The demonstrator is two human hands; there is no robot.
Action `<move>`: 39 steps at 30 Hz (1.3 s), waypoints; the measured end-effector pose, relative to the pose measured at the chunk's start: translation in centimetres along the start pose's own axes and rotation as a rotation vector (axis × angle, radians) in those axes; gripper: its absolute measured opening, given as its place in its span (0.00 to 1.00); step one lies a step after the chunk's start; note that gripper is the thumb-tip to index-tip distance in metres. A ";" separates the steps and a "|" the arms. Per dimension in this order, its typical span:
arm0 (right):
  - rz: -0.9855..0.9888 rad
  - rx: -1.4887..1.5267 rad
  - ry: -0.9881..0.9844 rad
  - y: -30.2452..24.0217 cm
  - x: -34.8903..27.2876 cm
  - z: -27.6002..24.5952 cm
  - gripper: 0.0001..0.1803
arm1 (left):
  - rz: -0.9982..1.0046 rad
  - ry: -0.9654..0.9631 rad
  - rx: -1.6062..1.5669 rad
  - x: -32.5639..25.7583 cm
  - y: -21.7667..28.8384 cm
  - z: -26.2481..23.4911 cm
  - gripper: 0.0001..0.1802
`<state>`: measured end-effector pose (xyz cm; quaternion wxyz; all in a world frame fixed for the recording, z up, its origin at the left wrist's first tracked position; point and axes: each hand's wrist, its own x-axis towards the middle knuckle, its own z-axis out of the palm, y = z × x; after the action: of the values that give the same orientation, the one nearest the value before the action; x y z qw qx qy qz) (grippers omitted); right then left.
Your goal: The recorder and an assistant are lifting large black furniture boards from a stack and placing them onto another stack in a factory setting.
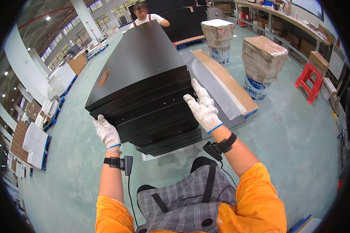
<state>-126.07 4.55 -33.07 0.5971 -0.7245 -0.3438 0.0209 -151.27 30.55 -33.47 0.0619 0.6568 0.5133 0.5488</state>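
A tall stack of black panels (151, 105) stands before me, its flat top sheet running away toward the far end. My left hand (106, 132), in a white knit glove, touches the stack's near left corner with its fingers laid along the edge. At the near right corner, my right hand (204, 108), gloved the same way, has its fingers stretched along the side. Its thumb stands apart, toward the front face. A brown patch (104, 78) shows on the top panel's left side. Several small holes dot the front edges.
A person (147, 15) stands at the stack's far end. Grey and brown sheets (221, 83) lie on a pallet to the right. Beyond are two wrapped bundles on buckets (256, 87), a red stool (309, 80) and a long workbench (278, 15). Loaded pallets (37, 143) line the left.
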 end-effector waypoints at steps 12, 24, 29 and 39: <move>-0.031 0.002 -0.010 -1.2 0.9 -0.4 0.40 | -0.022 -0.027 -0.031 0.2 0.0 -0.1 0.37; -0.009 0.014 -0.037 -1.2 1.4 -0.5 0.39 | -0.016 -0.014 -0.081 0.2 0.0 0.0 0.37; 0.045 -0.034 -0.060 -1.8 1.2 -0.8 0.39 | -0.047 -0.039 -0.095 0.3 0.0 -0.1 0.38; -0.063 0.078 -0.015 -1.9 2.7 -0.4 0.40 | -0.072 -0.099 -0.092 0.6 -0.9 0.2 0.39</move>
<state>-124.72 5.73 -30.20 0.6224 -0.6895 -0.3699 0.0209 -151.71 31.52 -33.68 0.1372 0.6608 0.5074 0.5359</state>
